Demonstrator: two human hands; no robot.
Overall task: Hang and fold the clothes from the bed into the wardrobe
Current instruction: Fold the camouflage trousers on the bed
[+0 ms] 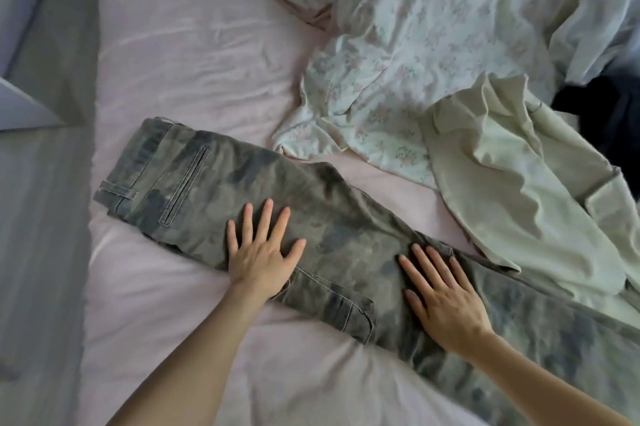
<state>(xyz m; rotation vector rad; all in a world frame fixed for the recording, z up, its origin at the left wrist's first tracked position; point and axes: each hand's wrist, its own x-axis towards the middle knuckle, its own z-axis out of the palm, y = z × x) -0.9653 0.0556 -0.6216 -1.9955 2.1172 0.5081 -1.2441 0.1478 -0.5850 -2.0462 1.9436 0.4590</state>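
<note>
Camouflage trousers (332,224) lie flat on the pink bed sheet (194,44), doubled leg on leg, with the waistband at the left and the legs running off to the lower right. My left hand (261,252) presses flat on the seat area with fingers spread. My right hand (441,297) lies flat on the thigh part, fingers straight and pointing up-left. A cream garment (512,197) lies crumpled to the right, its edge overlapping the trousers' legs.
A floral duvet (433,44) is bunched across the upper right of the bed. A dark garment (609,120) shows at the right edge. Grey floor (41,252) runs along the bed's left side, with white furniture (20,44) at the far left.
</note>
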